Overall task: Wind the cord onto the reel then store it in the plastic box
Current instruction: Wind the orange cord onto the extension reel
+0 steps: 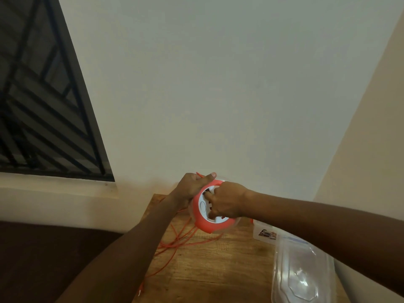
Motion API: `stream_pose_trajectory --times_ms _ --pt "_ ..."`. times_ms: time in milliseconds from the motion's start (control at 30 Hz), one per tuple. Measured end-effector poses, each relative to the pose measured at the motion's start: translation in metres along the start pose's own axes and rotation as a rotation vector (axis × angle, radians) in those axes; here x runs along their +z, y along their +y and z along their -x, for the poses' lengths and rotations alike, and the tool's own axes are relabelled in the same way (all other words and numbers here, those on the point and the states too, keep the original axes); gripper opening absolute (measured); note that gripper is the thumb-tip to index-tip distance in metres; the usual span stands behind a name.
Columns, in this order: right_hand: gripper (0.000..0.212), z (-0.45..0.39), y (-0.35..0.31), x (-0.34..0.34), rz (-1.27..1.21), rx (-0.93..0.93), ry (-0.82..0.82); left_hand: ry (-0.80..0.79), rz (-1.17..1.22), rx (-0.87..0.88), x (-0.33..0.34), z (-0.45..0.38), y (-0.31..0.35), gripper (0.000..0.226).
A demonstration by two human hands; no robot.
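Observation:
Above the far end of a wooden table [218,270] I hold an orange and white round reel [204,223]. My left hand [192,186] grips its upper left rim, thumb up, with a bit of orange cord at the thumb. My right hand [227,202] is closed on the reel's white face, fingers on its centre part. Loose orange cord [175,243] hangs from the reel and lies in loops on the table, trailing toward the near left edge. A clear plastic box [264,232] with a label stands at the right, partly behind my right forearm.
A clear plastic lid [301,276] lies on the table's right side, in front of the box. A white wall rises behind the table and another on the right. A dark barred window [43,101] is at the left. A dark surface lies left of the table.

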State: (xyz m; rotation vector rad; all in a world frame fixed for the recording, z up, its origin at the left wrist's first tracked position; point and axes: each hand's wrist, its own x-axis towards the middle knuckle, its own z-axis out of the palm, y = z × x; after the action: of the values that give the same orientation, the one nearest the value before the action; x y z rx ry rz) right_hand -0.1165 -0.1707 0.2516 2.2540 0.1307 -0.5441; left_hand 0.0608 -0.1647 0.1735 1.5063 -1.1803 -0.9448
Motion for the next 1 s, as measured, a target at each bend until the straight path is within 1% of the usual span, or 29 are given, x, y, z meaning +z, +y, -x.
stream_pose_trajectory --times_ms 67,167,200,233,267,367,400,433,500,667,733,767,867,900,933,1000 --pt "0.051 -0.002 0.0 0.001 0.022 -0.017 0.008 -0.003 0.01 -0.005 -0.001 0.0 -0.001 0.065" --pt "0.049 -0.002 0.003 0.005 0.064 -0.041 0.079 -0.002 -0.011 0.005 -0.003 0.001 -0.001 0.076" --pt "0.049 -0.002 0.002 0.008 0.052 -0.016 0.108 0.006 -0.007 0.002 -0.003 0.001 -0.001 0.079" --pt "0.052 -0.003 -0.001 0.01 0.016 0.046 0.132 0.022 0.017 -0.001 -0.003 0.001 0.0 0.079" --pt "0.055 -0.005 -0.005 0.012 -0.055 0.147 0.152 0.044 0.048 -0.004 -0.003 0.001 0.001 0.075" --pt "0.067 -0.011 -0.018 0.016 -0.369 0.53 0.185 0.101 0.074 0.009 -0.005 0.0 0.007 0.069" --pt "0.07 -0.014 -0.021 0.017 -0.429 0.612 0.182 0.119 0.073 0.012 -0.006 0.0 0.008 0.067" --pt "0.071 -0.016 -0.023 0.019 -0.444 0.652 0.185 0.135 0.083 0.012 -0.005 0.0 0.008 0.066" --pt "0.071 -0.018 -0.027 0.023 -0.43 0.676 0.195 0.157 0.085 0.006 -0.003 0.001 0.008 0.066" --pt "0.072 -0.019 -0.028 0.029 -0.419 0.674 0.214 0.179 0.105 -0.016 -0.002 0.002 0.007 0.06" --pt "0.071 -0.015 -0.026 0.027 -0.391 0.628 0.211 0.165 0.108 -0.026 -0.003 0.002 0.009 0.055" --pt "0.067 -0.012 -0.025 0.025 -0.355 0.592 0.21 0.161 0.1 -0.021 -0.004 0.003 0.009 0.054" --pt "0.036 -0.001 -0.019 0.02 -0.202 0.409 0.225 0.179 0.052 0.007 -0.006 0.002 0.011 0.053" --pt "0.03 0.003 -0.016 0.018 -0.162 0.323 0.238 0.181 0.052 0.012 -0.005 0.003 0.011 0.053" --pt "0.03 0.006 -0.014 0.017 -0.128 0.239 0.24 0.176 0.05 0.013 -0.005 0.004 0.012 0.053" --pt "0.036 0.009 -0.01 0.017 -0.106 0.108 0.205 0.154 0.049 0.009 -0.003 0.005 0.013 0.051"
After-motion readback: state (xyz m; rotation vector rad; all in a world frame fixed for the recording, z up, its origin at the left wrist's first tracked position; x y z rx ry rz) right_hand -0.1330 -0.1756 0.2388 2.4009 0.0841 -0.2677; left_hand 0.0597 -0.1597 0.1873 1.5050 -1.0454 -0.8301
